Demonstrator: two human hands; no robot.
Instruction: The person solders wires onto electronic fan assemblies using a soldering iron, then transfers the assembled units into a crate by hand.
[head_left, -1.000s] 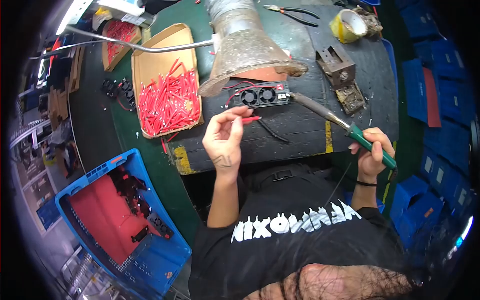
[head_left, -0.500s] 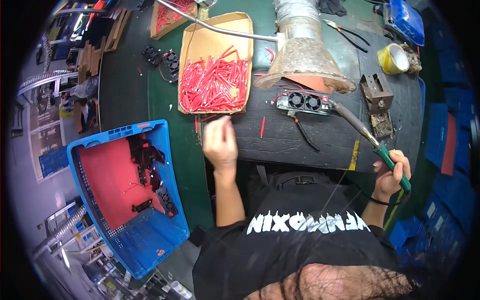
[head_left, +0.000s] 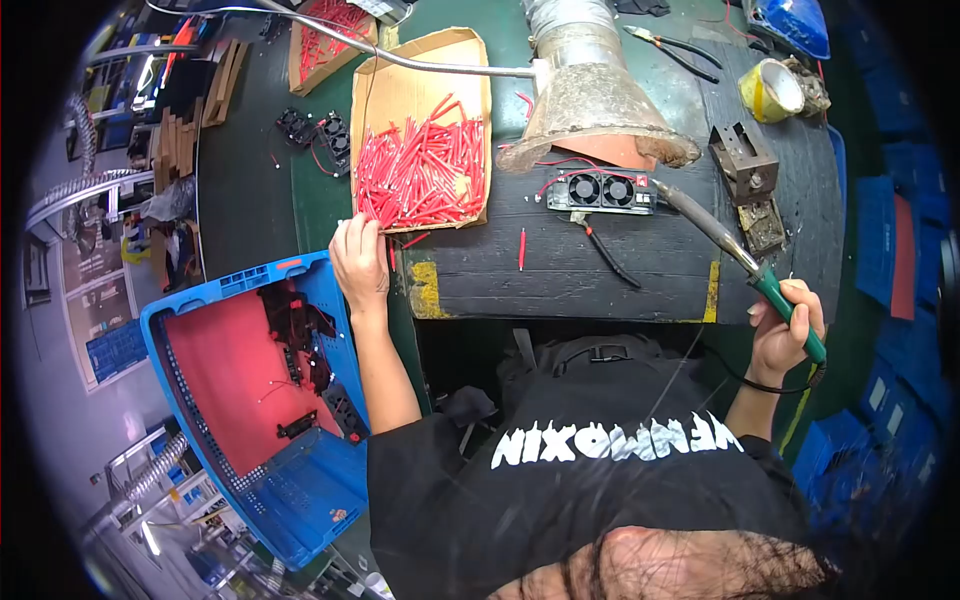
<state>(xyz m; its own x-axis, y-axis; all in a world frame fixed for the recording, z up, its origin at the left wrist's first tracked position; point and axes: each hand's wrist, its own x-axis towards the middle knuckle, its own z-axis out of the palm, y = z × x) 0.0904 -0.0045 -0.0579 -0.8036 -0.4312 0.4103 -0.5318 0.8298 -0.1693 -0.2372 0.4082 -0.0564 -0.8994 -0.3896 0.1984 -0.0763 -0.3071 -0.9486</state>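
Observation:
My left hand (head_left: pixel 361 264) is at the near left corner of the cardboard tray (head_left: pixel 425 62), its fingers stretched forward side by side. Nothing shows in it, though the underside of the fingers is hidden. Red sleeved wire pieces (head_left: pixel 425 170) are heaped in the tray. My right hand (head_left: pixel 785 335) grips the green handle of a soldering iron (head_left: pixel 712 224). The iron's tip is at the right end of a black twin-fan unit (head_left: pixel 603 192), beside a red wire. A single red wire piece (head_left: pixel 522 250) lies left of a black cable (head_left: pixel 612 258).
A metal fume hood (head_left: pixel 600 115) hangs over the fan unit's far side. On the right stand a metal holder (head_left: pixel 743 165) and a yellow-white cup (head_left: pixel 775 90). Pliers (head_left: pixel 680 52) lie farther back. A blue crate (head_left: pixel 300 500) with fan parts is at left.
My left hand has moved left, from the tray's front edge to its near left corner, and its closed fingers have straightened. My right hand keeps the iron in nearly the same place.

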